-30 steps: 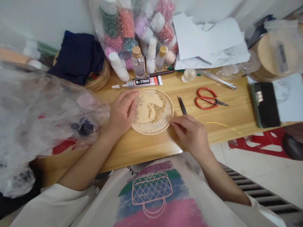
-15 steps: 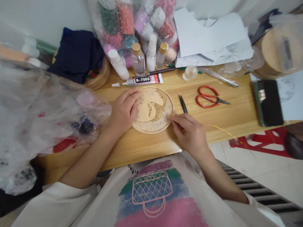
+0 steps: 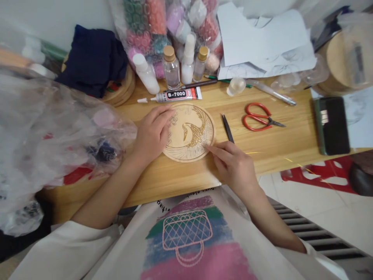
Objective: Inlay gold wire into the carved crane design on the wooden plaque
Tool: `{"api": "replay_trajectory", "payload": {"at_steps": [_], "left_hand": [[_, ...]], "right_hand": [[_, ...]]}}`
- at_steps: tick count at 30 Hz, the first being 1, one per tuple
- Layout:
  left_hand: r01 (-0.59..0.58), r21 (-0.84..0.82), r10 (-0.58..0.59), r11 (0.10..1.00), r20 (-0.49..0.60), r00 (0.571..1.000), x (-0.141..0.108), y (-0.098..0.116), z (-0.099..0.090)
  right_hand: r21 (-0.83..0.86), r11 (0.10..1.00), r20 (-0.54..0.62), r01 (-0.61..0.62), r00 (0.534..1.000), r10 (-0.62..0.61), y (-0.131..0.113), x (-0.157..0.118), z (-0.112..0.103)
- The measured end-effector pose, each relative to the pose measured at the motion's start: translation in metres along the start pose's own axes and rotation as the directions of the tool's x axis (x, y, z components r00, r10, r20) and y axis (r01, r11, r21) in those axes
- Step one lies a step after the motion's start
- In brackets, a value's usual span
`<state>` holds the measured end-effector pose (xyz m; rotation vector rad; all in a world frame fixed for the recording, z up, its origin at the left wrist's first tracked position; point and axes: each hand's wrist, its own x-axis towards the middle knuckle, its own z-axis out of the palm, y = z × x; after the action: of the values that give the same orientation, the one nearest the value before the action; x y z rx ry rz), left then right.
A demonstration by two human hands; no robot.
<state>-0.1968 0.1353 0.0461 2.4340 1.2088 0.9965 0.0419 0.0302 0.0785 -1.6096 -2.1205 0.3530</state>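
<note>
Pale wood grain runs along the narrow table [image 3: 163, 182], with a glue tube [image 3: 177, 95] lying beyond the round wooden disc [image 3: 177, 136]; black tweezers [image 3: 227, 128] and red-handled scissors [image 3: 270, 121] lie to its right. The disc, its bird design marked in gold lines, sits flat between the two hands, near the table's front edge; fine contact at its lower right seems to call for a light fingertip touch, a steady left hand and slack in the yellow thread [image 3: 288, 159] — a tug there could disturb the delicate lines.

Left hand [image 3: 153, 134] lies palm down over the disc's left edge, fingers close together and gently bent, thumb lower on the rim; it rests on the disc rather than gripping it. Right hand [image 3: 237, 167] comes in low from the right, forearm angled inward, thumb and forefinger drawn nearly together at the rim — whether they pinch the thread, I cannot tell.
</note>
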Motion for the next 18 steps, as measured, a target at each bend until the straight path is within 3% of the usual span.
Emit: {"api": "replay_trajectory", "payload": {"at_steps": [10,18], "left_hand": [[0.046,-0.019,-0.045,0.999,0.030,0.999,-0.0014,-0.0011,0.0004],[0.031,-0.004,-0.031,1.000,0.030,0.999,-0.0014,-0.0012,0.0000]], "right_hand": [[0.070,0.997,0.030,-0.028,0.999,0.026,0.0008,0.0009,-0.0006],[0.047,0.999,-0.010,0.021,1.000,-0.020,-0.0005,0.0014,-0.0002]]}}
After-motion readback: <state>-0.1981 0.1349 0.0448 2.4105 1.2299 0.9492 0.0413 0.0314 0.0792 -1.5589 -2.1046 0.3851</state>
